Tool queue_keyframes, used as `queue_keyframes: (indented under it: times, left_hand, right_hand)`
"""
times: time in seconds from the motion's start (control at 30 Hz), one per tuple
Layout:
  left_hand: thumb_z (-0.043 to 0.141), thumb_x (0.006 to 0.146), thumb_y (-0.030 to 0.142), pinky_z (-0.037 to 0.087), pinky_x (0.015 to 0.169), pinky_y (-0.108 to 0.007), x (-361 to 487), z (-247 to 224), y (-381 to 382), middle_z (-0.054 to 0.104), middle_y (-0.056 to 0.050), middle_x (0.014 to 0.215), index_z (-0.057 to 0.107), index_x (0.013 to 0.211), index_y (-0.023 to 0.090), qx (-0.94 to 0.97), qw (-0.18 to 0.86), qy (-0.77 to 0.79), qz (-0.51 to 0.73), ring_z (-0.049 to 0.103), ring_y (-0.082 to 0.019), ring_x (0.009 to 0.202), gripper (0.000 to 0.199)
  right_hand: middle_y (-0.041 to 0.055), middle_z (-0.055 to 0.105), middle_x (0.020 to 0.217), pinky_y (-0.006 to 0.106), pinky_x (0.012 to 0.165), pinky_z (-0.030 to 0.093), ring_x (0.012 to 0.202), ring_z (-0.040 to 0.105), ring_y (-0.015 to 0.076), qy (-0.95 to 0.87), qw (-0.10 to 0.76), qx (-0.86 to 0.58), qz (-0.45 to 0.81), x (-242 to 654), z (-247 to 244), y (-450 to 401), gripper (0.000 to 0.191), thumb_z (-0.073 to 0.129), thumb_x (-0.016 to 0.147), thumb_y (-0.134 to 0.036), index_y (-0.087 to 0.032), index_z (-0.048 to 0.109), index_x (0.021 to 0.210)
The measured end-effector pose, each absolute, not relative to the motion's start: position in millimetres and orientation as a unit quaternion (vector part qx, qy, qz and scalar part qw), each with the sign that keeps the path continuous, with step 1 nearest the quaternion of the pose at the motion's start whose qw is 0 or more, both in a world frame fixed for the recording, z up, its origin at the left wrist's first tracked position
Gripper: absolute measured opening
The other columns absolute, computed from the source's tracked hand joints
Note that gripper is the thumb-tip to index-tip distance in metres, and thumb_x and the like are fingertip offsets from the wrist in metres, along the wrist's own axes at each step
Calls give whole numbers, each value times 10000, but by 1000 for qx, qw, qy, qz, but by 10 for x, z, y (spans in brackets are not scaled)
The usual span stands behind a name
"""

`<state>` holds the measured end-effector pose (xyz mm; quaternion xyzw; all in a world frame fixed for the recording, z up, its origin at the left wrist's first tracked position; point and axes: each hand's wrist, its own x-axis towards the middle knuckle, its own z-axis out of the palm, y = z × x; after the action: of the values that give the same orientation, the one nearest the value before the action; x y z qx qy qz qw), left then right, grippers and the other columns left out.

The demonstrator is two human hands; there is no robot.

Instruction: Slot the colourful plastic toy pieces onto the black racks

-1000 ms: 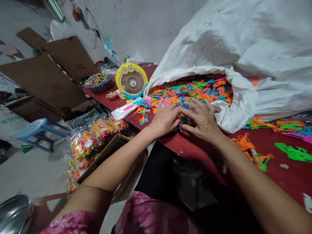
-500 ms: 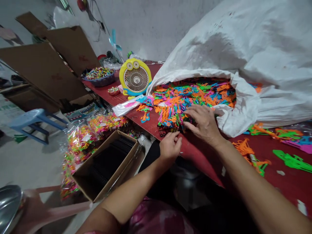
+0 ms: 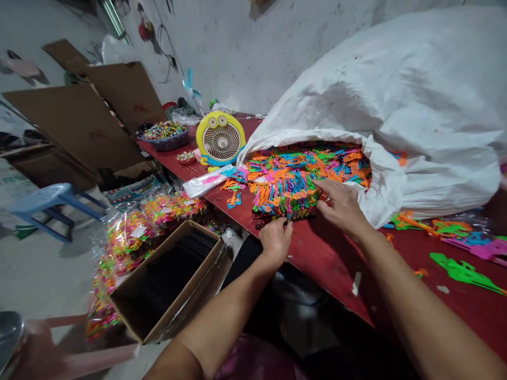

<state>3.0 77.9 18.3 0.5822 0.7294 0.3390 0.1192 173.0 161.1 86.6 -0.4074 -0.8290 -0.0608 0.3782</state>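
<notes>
A squared stack of flat plastic pieces (image 3: 285, 198) in orange, pink, green and blue stands on the red table (image 3: 332, 258), at the mouth of a white woven sack (image 3: 380, 100). The sack's opening spills many more such pieces (image 3: 309, 161). My left hand (image 3: 276, 243) curls against the stack's near edge. My right hand (image 3: 340, 207) presses its spread fingers on the stack's right end, so the stack sits between both hands.
A yellow cartoon-faced fan (image 3: 221, 139) and a basket of coloured pieces (image 3: 166, 138) stand at the table's far end. Below the table's left edge are bagged bundles (image 3: 127, 243) and a cardboard box (image 3: 166, 279). Loose green and pink pieces (image 3: 463, 272) lie to the right.
My left hand has moved from the pile's top to its near edge. Loose pieces have drawn together into a tidier stack between my hands. The view has shifted slightly back.
</notes>
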Motion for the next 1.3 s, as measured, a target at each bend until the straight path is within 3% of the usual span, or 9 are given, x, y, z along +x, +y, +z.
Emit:
queue_keyframes:
  times: [0.2,0.3,0.47,0.77,1.0,1.13,1.3]
  left_hand:
    - [623,896,319,489,776,-278,-302,77,723,726,-70,957,749,1007,190,605,97,679,404,670,-187,875,211]
    - [680,860,275,490,756,-261,-472,43,734,713,-49,869,758,940,176,583,112,674,441,654,-159,812,149]
    - [728,802,221,497,776,-254,-648,4,821,730,-27,859,758,885,179,555,172,649,492,659,-142,795,97]
    - [727,792,253,488,658,-223,-641,-108,984,716,1,757,734,867,176,529,207,654,500,641,-128,686,108]
    - [730,752,179,474,725,-258,-657,27,1026,697,-1,724,720,730,182,553,207,653,474,618,-144,715,25]
    - [662,783,140,491,684,-236,-749,66,1023,713,-6,752,738,832,175,554,232,635,485,634,-131,697,97]
    - [662,822,234,509,648,-216,-707,17,1043,729,-25,820,727,958,162,543,251,610,520,650,-121,689,168]
  right_hand:
    - [74,698,909,384,792,456,844,623,233,-831,395,-391,0,1672,960,1482,257,565,866,-320,-210,732,1026]
    - [57,698,869,340,720,463,777,625,207,-840,398,-363,58,1581,1023,1306,216,581,877,-333,-216,742,962]
    - [58,695,870,341,723,480,783,641,211,-825,418,-372,84,1497,1016,1182,217,574,889,-354,-225,748,886]
    - [55,687,854,354,718,487,785,640,219,-825,419,-372,71,1445,989,1202,227,564,895,-369,-243,751,868]
    - [57,671,847,355,693,479,759,631,218,-825,419,-373,75,1458,957,1196,228,558,905,-368,-234,743,901]
    - [54,673,853,354,686,483,757,627,216,-824,418,-375,81,1467,946,1204,221,568,905,-382,-241,738,916]
    - [48,659,829,353,674,466,767,620,220,-822,419,-377,77,1458,947,1195,221,568,910,-388,-246,737,925]
